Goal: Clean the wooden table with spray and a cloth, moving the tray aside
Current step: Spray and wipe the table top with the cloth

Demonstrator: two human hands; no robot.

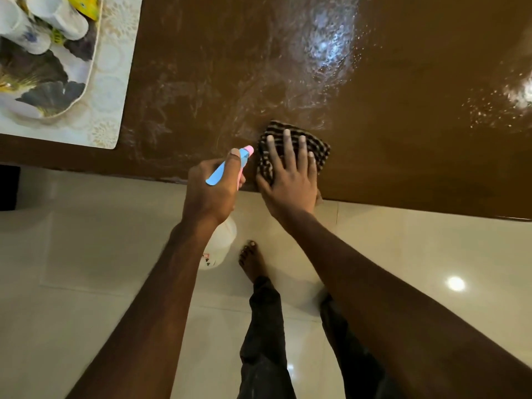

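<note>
Two hands work at the near edge of the wooden table (403, 82); the left hand (211, 191) is closed around the neck of a spray bottle (220, 246), forefinger up along the blue trigger, pink nozzle aimed over the tabletop, while the pale body of the bottle hangs below the table edge, over the tiled floor (86, 254). The bottle looks like thin, light plastic, likely slick if wet; the neck grip under the trigger seems the sure place to hold it. Just beside it, the right hand (290, 174) lies flat and spread on a folded striped cloth (290, 145), pressing it to the wood near the edge, fingers extended, not pinching; the cloth is soft and limp, so I judge it will bunch and slide unless the palm keeps weight on it. Beyond the cloth, the brown surface shows wet smears and beaded droplets, with bright glare further out and to the right; wet wood of this sheen will probably let the cloth glide easily. Far to the left, well apart from both hands, the tray (86, 70) sits on a pale patterned mat (109, 96), carrying white cups (62, 17); those look breakable and could topple, so the tray is best gripped at its rim on opposite sides and kept level.
</note>
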